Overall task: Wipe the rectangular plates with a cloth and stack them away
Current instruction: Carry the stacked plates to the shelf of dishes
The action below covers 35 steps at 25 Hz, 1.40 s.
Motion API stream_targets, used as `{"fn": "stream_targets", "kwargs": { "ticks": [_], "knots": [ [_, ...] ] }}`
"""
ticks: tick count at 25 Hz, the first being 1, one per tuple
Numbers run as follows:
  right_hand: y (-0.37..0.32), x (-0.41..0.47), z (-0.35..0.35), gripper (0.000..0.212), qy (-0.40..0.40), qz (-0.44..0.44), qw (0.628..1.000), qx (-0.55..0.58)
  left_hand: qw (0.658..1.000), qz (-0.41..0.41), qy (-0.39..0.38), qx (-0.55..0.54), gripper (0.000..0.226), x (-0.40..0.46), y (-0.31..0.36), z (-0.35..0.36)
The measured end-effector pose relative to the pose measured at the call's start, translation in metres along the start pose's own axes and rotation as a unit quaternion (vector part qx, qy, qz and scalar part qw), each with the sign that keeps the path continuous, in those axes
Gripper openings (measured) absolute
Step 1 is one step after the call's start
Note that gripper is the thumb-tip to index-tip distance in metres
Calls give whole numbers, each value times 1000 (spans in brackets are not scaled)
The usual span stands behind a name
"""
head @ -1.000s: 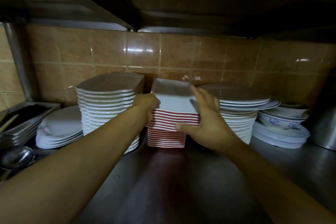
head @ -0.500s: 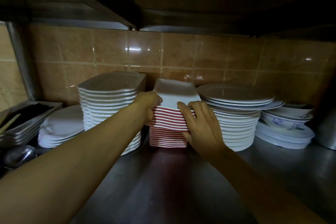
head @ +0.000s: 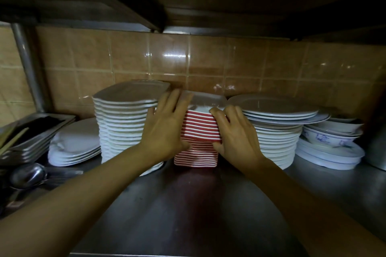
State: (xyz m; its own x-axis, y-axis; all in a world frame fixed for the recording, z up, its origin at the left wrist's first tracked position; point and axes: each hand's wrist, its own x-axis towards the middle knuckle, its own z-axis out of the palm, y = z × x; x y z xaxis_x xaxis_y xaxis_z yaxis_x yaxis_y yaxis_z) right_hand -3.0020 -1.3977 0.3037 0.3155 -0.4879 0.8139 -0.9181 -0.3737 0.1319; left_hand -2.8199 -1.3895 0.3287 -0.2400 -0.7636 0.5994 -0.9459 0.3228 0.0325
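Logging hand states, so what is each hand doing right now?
Left hand: fingers straight, pressing the side of the red-striped plates.
Right hand: fingers curled, holding the same red-striped plates.

**Both hands on a stack of red-edged rectangular plates**

A stack of rectangular plates [head: 198, 131] with red-and-white striped edges stands on a steel shelf [head: 188, 210] against a tan tiled wall [head: 188, 64]. The left hand [head: 165, 127] lies flat against the stack's left side, fingers straight and reaching past the top rim. The right hand [head: 236, 133] grips the right front corner, fingers curled over the upper plates. The upper part of the stack sits slightly offset from the lower part. Just left stands a tall stack of white plates [head: 125, 125]; just right, a stack of round plates [head: 275, 131]. Farther right lie patterned bowls [head: 332, 137]; at far left, low white plates [head: 75, 146], metal trays [head: 35, 131] and a ladle [head: 27, 175].
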Motion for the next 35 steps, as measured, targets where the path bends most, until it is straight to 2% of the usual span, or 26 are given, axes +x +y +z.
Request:
{"fn": "stream_targets", "kwargs": {
  "ticks": [2,4,5,12,15,19,35],
  "knots": [
    [1,3,4,77,-2,2,1000,2,995,63,61,46,92,0,3,6],
    [2,5,9,76,-7,6,1000,3,989,89,114,15,66,2,1,12],
    [3,6,12,76,-12,8,1000,5,988,90,125,0,61,5,-1,13],
    [15,20,27,80,-104,29,994,31,993,67,92,-15,60,29,-15,28],
    [25,17,23,69,-101,36,991,81,994,70,87,-9,64,34,-18,31],
    [28,24,26,59,-133,36,987,86,996,56,65,-14,65,45,-20,39],
    [40,39,46,58,-152,43,985,71,998,50,38,-23,66,69,-27,60]
  ]
}}
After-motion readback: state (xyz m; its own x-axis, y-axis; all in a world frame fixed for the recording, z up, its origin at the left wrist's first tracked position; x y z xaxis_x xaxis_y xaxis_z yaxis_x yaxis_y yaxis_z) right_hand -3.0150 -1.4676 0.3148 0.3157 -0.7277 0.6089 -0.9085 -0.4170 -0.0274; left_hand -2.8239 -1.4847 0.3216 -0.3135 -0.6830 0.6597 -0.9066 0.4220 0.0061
